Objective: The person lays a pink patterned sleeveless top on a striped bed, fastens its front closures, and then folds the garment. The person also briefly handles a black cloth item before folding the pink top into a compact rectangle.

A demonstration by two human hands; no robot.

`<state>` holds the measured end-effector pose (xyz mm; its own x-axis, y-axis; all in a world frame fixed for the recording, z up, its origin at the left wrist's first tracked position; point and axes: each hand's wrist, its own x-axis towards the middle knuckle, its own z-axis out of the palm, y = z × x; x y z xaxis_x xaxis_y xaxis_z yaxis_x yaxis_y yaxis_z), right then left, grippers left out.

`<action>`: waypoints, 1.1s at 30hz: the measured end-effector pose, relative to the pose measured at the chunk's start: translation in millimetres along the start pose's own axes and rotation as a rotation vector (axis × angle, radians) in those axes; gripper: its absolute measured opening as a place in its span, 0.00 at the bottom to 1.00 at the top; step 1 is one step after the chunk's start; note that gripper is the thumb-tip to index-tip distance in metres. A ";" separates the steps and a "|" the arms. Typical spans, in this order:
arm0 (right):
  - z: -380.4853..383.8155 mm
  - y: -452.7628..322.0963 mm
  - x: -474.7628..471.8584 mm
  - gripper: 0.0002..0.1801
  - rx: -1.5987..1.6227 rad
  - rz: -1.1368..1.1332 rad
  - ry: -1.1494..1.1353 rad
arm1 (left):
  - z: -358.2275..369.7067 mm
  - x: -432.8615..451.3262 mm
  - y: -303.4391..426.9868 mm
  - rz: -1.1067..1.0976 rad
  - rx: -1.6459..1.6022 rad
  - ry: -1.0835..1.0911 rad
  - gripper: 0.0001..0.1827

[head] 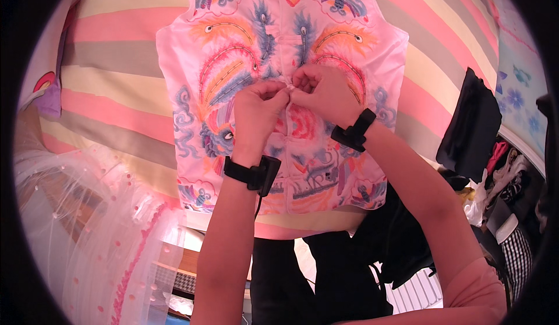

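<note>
A pale pink embroidered vest [270, 15] lies front up on a striped bedsheet [122, 63]. Colourful birds, plumes and scrolls are stitched on both halves. Down its middle front runs a row of fabric frog fasteners, one fastener [288, 38] showing near the chest. My left hand [262, 106] pinches the left side of a knotted fastener [290, 87] at mid-front. From the other side, my right hand [323, 89] grips the same fastener between thumb and fingers. The fingertips almost meet and partly cover it, so whether it is fastened cannot be seen. Each wrist wears a black strap with a small device.
Sheer netting [105, 237] with pink trim hangs at the lower left. A black cloth [469, 124] lies by the bed's right edge, near a heap of clothes [508, 181]. Black fabric [393, 237] hangs at the front edge. A cable [257, 207] trails from the left wrist device.
</note>
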<state>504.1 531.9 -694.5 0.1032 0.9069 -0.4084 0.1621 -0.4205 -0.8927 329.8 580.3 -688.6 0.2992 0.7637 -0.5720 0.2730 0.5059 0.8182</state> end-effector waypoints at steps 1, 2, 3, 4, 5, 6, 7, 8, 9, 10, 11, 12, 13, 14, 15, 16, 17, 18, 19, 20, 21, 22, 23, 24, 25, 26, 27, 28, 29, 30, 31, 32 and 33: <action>0.3 -0.8 -1.6 0.08 -0.011 0.022 -0.013 | -1.3 1.0 0.3 -0.003 0.023 -0.013 0.09; 0.8 -0.9 -2.3 0.07 -0.019 0.034 -0.019 | -2.2 1.5 -0.2 0.011 0.040 -0.030 0.09; 0.6 -0.5 -2.2 0.07 -0.004 0.044 -0.023 | -3.1 2.4 -1.3 0.026 0.057 -0.049 0.09; 1.0 0.7 -2.4 0.06 0.013 0.044 -0.020 | -4.0 1.8 -3.2 0.028 0.054 -0.048 0.09; 1.5 2.4 -2.1 0.06 0.033 0.039 -0.018 | -4.5 0.8 -5.5 0.031 0.050 -0.048 0.09; 0.3 4.6 -1.3 0.06 0.079 0.058 -0.031 | -3.7 1.5 -7.9 0.029 0.047 -0.048 0.09; -0.5 6.7 -1.0 0.06 0.130 0.076 -0.046 | -2.1 1.1 -10.1 0.038 0.026 -0.048 0.09; -1.6 8.4 0.0 0.06 0.188 0.096 -0.072 | -0.5 1.4 -11.3 0.041 0.008 -0.046 0.08; -2.9 8.9 0.5 0.06 0.194 0.073 -0.069 | 0.6 1.1 -10.9 0.042 -0.009 -0.041 0.09; -4.4 8.0 0.7 0.06 0.209 0.054 -0.076 | 1.5 -0.6 -9.0 0.069 0.053 -0.002 0.09; -6.5 5.5 0.0 0.07 0.208 0.077 -0.066 | 1.7 -3.1 -5.5 0.092 0.113 0.037 0.09; -8.3 1.5 -3.2 0.07 0.251 0.046 0.015 | 1.7 -4.5 -0.3 0.108 0.164 0.069 0.09; -10.0 -3.9 -8.4 0.07 0.275 0.053 0.110 | 0.2 -5.1 6.4 0.206 0.268 0.108 0.10; -11.5 -10.3 -12.8 0.07 0.296 0.087 0.203 | -3.5 -6.4 13.7 0.288 0.366 0.143 0.10; -13.4 -16.9 -14.9 0.09 0.208 0.014 0.254 | -6.6 -5.0 21.1 0.327 0.478 0.176 0.10; -15.3 -23.3 -15.8 0.10 0.116 -0.032 0.306 | -10.2 -2.0 27.9 0.379 0.445 0.138 0.14; -17.2 -28.9 -14.4 0.12 0.027 -0.046 0.360 | -12.5 4.6 33.4 0.517 0.503 0.106 0.17; -19.6 -32.9 -7.7 0.15 -0.179 -0.276 0.377 | -14.4 15.4 37.9 0.656 0.559 0.074 0.20; -22.1 -35.1 2.7 0.17 -0.384 -0.471 0.389 | -15.5 24.4 40.0 0.802 0.602 0.053 0.23; -25.6 -35.8 14.1 0.20 -0.611 -0.621 0.372 | -15.6 30.8 39.8 0.797 0.703 -0.003 0.25; -30.0 -34.7 26.4 0.20 -0.676 -0.667 0.332 | -14.7 36.1 38.0 0.799 0.793 -0.048 0.28; -34.0 -32.9 38.4 0.21 -0.760 -0.670 0.269 | -13.9 38.9 35.7 0.738 0.909 -0.113 0.31; -39.0 -30.4 47.2 0.22 -0.857 -0.641 0.187 | -13.6 39.5 33.2 0.762 0.893 -0.063 0.32; -47.5 -28.0 51.8 0.22 -0.862 -0.594 0.215 | -13.3 38.8 31.6 0.729 0.899 -0.033 0.33; -58.1 -26.4 53.9 0.23 -0.880 -0.516 0.224 | -13.1 39.3 31.4 0.674 0.905 -0.015 0.34; -66.2 -25.4 54.1 0.23 -0.907 -0.371 0.211 | -12.8 39.1 31.9 0.696 0.912 0.012 0.34; -70.8 -25.3 53.2 0.23 -0.900 -0.401 0.222 | -13.1 38.6 33.2 0.691 0.922 0.031 0.34; -73.9 -25.8 51.1 0.22 -0.904 -0.363 0.217 | -13.1 40.6 36.0 0.675 0.928 0.050 0.34; -74.9 -26.9 49.0 0.22 -0.905 -0.313 0.216 | -12.8 44.3 39.1 0.682 0.856 0.050 0.32; -72.6 -28.0 48.1 0.21 -0.844 -0.426 0.234 | -11.8 49.7 42.2 0.679 0.781 0.051 0.30; -67.6 -28.9 48.6 0.21 -0.781 -0.530 0.254 | -10.4 56.1 44.9 0.721 0.692 0.060 0.28; -61.9 -29.4 49.8 0.20 -0.716 -0.632 0.271 | -8.8 61.6 46.6 0.657 0.684 -0.001 0.28; -56.4 -29.6 51.8 0.19 -0.688 -0.612 0.226 | -7.2 66.7 47.4 0.634 0.665 -0.054 0.29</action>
<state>560.0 589.9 -678.5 -0.0150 0.9787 0.2045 0.7863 0.1379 -0.6022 356.1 658.1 -687.6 0.6103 0.7910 -0.0434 0.5077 -0.3485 0.7879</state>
